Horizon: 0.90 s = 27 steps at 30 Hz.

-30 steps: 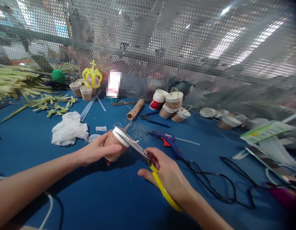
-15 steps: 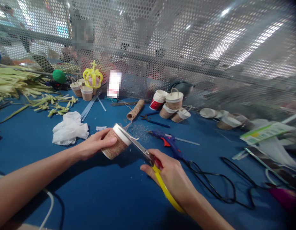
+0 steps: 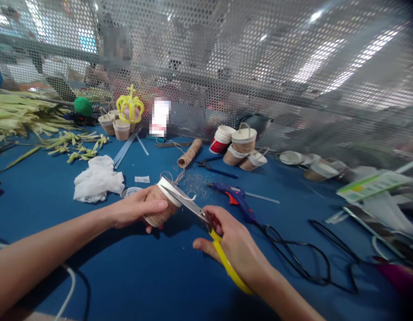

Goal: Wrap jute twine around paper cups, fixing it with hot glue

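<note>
My left hand (image 3: 139, 207) is wrapped round a twine-wrapped paper cup (image 3: 159, 211), tilted with its white rim up and to the right. In my right hand (image 3: 233, 240) are yellow-handled scissors (image 3: 226, 263), with the blades at the cup's rim. A thin curled white strip (image 3: 190, 197) hangs off the rim beside the blades. Behind the cup lies a roll of twine (image 3: 190, 153), with a strand running down toward the cup. To the left rests crumpled white lace (image 3: 96, 180).
A blue glue gun (image 3: 235, 194) with a black cord lies right of the cup, below blue pliers (image 3: 216, 167). Finished twine cups (image 3: 243, 140) stand at the back; a yellow crown (image 3: 130, 107) and pale leaves (image 3: 22, 113) are at left. Perforated metal panel (image 3: 193, 58) borders the table.
The cup has turned slightly in my left hand and moved a little lower. My right hand and the scissors have shifted slightly left; the cut strip sticks out farther.
</note>
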Each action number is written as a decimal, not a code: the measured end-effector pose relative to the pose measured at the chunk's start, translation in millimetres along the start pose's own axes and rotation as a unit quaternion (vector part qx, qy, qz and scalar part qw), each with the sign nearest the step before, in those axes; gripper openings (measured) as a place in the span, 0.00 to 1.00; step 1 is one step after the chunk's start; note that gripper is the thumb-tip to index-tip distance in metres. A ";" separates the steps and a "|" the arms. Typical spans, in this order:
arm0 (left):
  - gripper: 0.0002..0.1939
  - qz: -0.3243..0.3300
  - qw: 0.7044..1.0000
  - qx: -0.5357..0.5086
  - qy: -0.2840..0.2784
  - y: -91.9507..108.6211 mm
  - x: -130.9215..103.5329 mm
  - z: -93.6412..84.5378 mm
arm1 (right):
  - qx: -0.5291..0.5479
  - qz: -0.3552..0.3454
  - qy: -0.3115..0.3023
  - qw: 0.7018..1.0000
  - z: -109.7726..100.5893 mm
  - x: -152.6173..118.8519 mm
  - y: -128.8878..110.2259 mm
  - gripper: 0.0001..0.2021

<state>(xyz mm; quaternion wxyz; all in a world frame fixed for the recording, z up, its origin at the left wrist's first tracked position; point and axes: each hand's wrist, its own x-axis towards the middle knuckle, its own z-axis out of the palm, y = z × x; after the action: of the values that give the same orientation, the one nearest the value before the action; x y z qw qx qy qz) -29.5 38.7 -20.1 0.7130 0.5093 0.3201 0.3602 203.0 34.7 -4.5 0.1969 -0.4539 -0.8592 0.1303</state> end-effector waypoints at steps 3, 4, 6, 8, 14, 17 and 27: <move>0.24 0.004 0.999 0.033 0.020 1.1 0.1 -0.1 | -0.005 0.001 -0.010 1.000 -1.0 0.0 -0.2 0.18; 0.24 0.003 0.999 0.044 0.027 1.4 0.1 -0.3 | -0.011 0.003 -0.012 1.000 -1.9 0.2 -0.8 0.17; 0.23 0.000 0.997 0.058 0.040 1.7 0.5 -0.7 | -0.024 0.010 -0.014 1.000 -3.9 1.0 -2.7 0.16; 0.23 -0.002 0.997 0.066 0.051 1.5 1.0 -1.2 | -0.036 0.019 -0.013 0.999 -5.8 1.9 -5.0 0.15; 0.26 0.004 0.997 0.047 0.057 1.2 1.1 -5.3 | -0.045 0.036 -0.013 0.998 -7.6 2.1 -7.7 0.12; 0.28 -0.015 0.999 -0.038 0.022 1.0 0.9 -9.9 | -0.038 0.032 0.002 0.999 -7.8 1.2 -7.4 0.13; 0.25 -0.045 0.997 -0.058 -0.024 -0.2 1.8 -8.2 | -0.018 0.011 0.002 1.000 -1.8 -0.5 -1.2 0.21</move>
<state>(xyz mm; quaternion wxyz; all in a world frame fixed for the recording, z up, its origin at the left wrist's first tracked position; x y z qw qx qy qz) -35.3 44.2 -22.7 0.7642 0.4611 0.3040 0.3330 203.2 33.7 -2.5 0.1887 -0.4669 -0.8561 0.1159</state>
